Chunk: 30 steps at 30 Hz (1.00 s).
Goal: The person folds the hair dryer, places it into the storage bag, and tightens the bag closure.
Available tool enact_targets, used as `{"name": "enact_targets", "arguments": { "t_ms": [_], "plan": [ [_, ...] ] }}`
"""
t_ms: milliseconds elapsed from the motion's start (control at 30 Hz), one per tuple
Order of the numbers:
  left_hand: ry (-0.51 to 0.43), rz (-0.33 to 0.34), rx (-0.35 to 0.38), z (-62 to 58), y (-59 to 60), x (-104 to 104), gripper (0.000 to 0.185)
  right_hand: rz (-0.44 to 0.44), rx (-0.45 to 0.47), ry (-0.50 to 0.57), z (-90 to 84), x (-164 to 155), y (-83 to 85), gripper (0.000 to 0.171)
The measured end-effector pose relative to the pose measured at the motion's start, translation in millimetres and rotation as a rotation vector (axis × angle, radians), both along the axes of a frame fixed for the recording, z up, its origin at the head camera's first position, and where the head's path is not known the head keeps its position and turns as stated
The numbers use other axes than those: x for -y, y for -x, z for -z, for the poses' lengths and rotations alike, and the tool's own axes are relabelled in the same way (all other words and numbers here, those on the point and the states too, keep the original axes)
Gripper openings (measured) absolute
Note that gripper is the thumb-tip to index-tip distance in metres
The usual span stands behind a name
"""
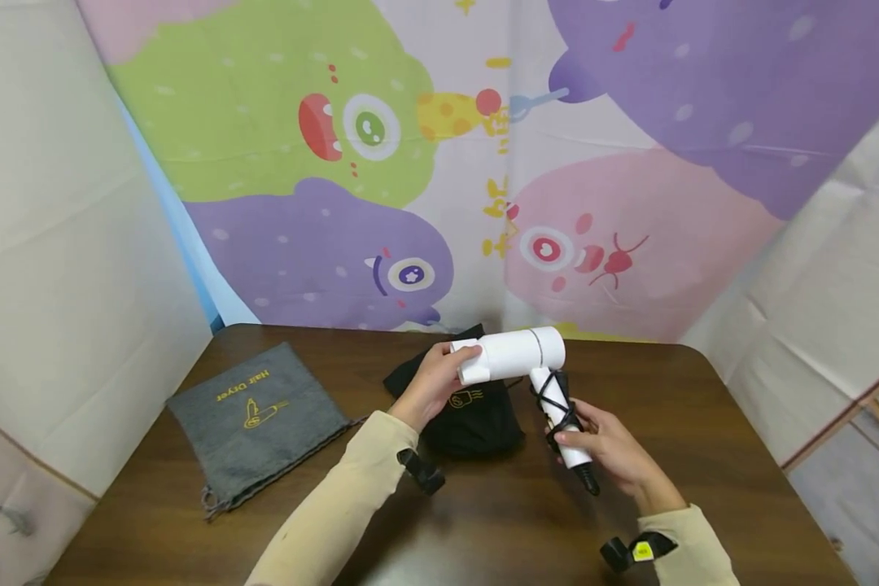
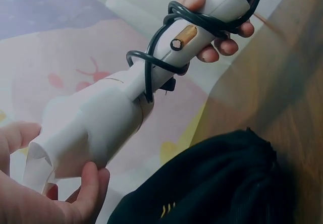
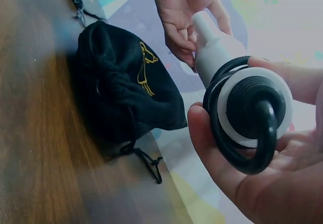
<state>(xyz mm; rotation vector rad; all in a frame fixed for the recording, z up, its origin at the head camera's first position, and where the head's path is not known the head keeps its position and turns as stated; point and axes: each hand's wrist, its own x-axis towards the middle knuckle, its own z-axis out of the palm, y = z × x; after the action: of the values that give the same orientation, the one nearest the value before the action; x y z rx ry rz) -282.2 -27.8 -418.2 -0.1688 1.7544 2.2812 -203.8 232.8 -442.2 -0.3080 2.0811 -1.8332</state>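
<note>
A white hair dryer (image 1: 514, 356) is held above the table between both hands. My left hand (image 1: 439, 376) grips the nozzle end of its barrel, with thumb and fingers on either side of the nozzle (image 2: 43, 161). Around the handle (image 1: 557, 407) curl the fingers of my right hand (image 1: 611, 448). A black cord (image 2: 151, 67) is wound about that handle, and a gold switch (image 2: 185, 36) shows between the loops. Behind and below the dryer lies a black drawstring pouch (image 1: 476, 431) with a gold print, partly hidden by the left hand and dryer.
A grey drawstring pouch (image 1: 260, 423) printed "Hair Dryer" lies flat at the table's left. The brown wooden table (image 1: 674, 407) ends at a cartoon-printed cloth backdrop (image 1: 476, 285). Pale cloth panels (image 1: 80, 244) stand at both sides.
</note>
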Motion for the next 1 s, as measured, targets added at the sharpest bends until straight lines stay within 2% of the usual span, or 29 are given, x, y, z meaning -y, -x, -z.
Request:
{"name": "enact_targets", "arguments": {
  "t_ms": [367,667,1000],
  "plan": [
    [-0.005,0.017,-0.009,9.6,-11.5,25.8,0.044,-0.085,-0.002,0.053,1.2,10.1,2.3,0.07],
    [-0.025,0.034,-0.02,17.3,-21.0,45.4,0.044,-0.063,0.041,0.046,-0.2,20.6,0.7,0.075],
    [-0.035,0.063,-0.041,21.9,-30.3,62.0,0.044,-0.069,0.021,0.042,-1.7,28.7,0.7,0.076]
  ]
}}
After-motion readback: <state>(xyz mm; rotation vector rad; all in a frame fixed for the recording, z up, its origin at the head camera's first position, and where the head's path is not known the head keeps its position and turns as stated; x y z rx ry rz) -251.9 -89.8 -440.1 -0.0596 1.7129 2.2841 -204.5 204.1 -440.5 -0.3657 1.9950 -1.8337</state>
